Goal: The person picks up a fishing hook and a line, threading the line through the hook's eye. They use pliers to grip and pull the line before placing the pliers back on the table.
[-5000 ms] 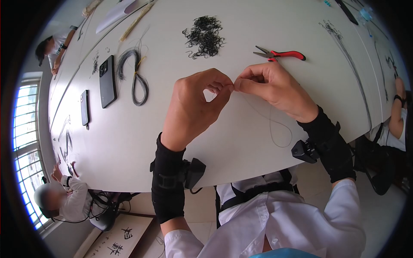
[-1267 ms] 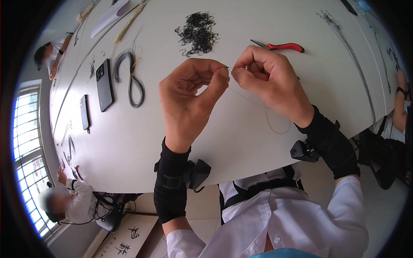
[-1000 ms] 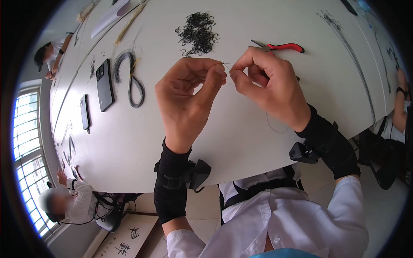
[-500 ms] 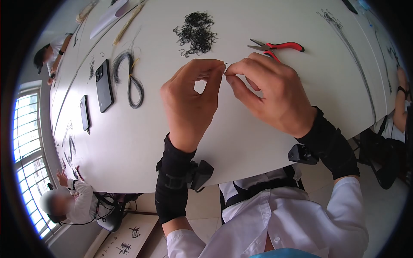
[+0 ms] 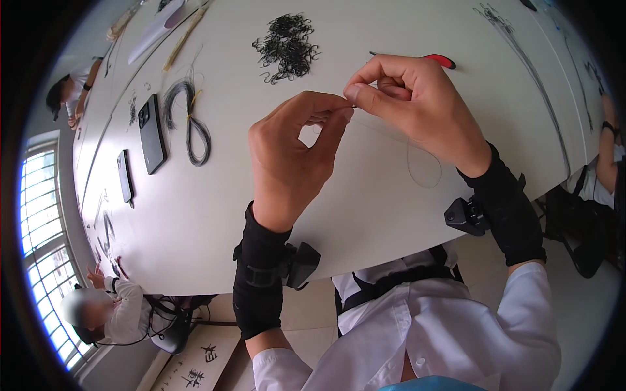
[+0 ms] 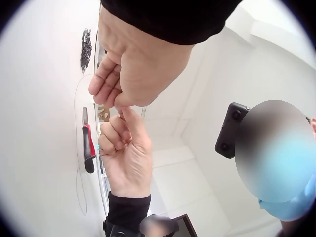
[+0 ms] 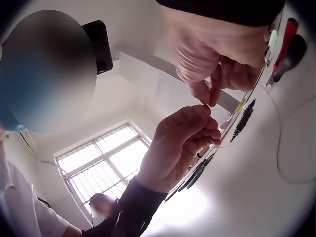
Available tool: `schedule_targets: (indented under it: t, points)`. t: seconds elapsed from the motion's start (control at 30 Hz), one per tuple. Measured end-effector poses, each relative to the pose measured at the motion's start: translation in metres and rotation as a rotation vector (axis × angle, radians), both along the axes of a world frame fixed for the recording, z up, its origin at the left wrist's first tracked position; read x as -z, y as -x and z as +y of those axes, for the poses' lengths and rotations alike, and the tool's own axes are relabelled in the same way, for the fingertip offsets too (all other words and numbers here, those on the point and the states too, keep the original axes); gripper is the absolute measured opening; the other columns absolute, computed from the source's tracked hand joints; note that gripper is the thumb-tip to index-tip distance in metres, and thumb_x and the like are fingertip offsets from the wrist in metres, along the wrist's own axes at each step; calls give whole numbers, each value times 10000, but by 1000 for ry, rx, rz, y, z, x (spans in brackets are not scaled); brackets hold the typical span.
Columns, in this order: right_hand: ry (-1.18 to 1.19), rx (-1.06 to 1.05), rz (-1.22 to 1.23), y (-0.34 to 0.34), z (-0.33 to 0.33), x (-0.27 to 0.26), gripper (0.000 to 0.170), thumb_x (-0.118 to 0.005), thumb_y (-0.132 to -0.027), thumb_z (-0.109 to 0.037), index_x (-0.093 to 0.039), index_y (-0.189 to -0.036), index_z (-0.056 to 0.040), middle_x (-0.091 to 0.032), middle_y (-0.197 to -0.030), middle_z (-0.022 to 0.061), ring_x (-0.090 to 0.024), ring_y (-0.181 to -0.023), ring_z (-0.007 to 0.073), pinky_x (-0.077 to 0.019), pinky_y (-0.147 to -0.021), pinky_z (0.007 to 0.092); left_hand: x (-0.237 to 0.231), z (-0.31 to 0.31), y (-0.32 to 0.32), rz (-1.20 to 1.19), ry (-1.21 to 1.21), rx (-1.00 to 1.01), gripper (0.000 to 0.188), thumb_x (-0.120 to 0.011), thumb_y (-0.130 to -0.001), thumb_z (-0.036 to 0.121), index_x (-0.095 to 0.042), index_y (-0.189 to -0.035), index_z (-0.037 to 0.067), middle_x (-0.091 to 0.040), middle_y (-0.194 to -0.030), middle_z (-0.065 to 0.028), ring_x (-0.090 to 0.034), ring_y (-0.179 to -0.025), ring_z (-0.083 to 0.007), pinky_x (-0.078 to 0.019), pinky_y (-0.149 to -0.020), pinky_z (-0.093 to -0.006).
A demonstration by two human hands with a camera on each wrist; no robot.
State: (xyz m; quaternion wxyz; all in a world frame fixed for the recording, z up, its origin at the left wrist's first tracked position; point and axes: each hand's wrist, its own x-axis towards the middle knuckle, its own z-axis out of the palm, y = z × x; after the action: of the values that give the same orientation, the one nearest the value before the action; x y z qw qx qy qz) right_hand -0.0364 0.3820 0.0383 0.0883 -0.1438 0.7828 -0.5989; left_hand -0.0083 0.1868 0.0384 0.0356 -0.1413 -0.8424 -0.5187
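Note:
In the head view my left hand [image 5: 293, 156] pinches a tiny dark fish hook between thumb and forefinger, mostly hidden by the fingertips. My right hand [image 5: 420, 107] pinches thin fishing line right beside it, and the two hands' fingertips almost meet. A loop of this clear line [image 5: 425, 186] hangs below the right hand over the white table [image 5: 365, 215]. Beyond the hands lies a heap of black fish hooks [image 5: 287, 47]. The red-handled pliers [image 5: 442, 61] are partly covered by the right hand; the left wrist view shows the pliers [image 6: 88, 143] lying on the table.
A tied coil of dark line [image 5: 199, 140] lies at left, beside a large phone [image 5: 152, 133] and a smaller phone [image 5: 125, 176]. Long strands with hooks [image 5: 528, 75] stretch along the right. Other people sit around the table's edges.
Hooks and phones sit slightly higher or further left in view as the head shifts. My right hand has risen and turned, covering more of the pliers. The line loop shows again below it.

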Motion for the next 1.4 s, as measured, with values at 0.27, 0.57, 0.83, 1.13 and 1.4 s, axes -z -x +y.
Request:
schedule_targets:
  t: [0.27, 0.57, 0.83, 1.13, 1.4]
  points:
    - [184, -12, -91, 3, -1, 14, 221, -720, -954, -189, -734, -1024, 20, -688, -798, 3, -614, -747, 40, -475, -676, 203, 0, -2, -2, -41, -137, 20, 90, -696, -932, -33, -694, -1016, -64, -747, -913, -98, -720, -846, -144, -581, -833, -280]
    - [96, -69, -185, -4, -3, 3, 164, -718, -955, -184, -722, -1002, -27, -472, -668, -99, -375, -613, -3, -289, -559, 214, 0, -2, 0, -57, -282, -86, 64, -716, -917, -22, -711, -969, -58, -753, -872, -91, -725, -806, -136, -582, -782, -261]
    - [-98, 30, 173, -15, -12, -2, 117, -703, -930, -115, -688, -938, 1, -362, -579, -69, -325, -543, 45, -281, -502, 273, 1, -3, 2, -10, -254, -161, 73, -724, -919, -17, -716, -981, -55, -751, -881, -92, -714, -808, -122, -578, -796, -254]
    - [117, 105, 19, -7, -9, 6, 171, -682, -954, -176, -699, -936, -7, -455, -576, -78, -376, -528, 11, -294, -492, 235, -2, -3, 0, -56, -242, -112, 78, -723, -915, 12, -709, -969, -44, -749, -878, -81, -700, -796, -116, -573, -807, -264]
    - [45, 62, -20, -12, -4, -7, 189, -705, -944, -206, -724, -951, -18, -447, -550, -86, -353, -498, 1, -266, -466, 228, -3, -3, -1, -65, -245, -131, 79, -732, -904, 4, -711, -966, -38, -744, -865, -69, -695, -794, -105, -570, -809, -259]
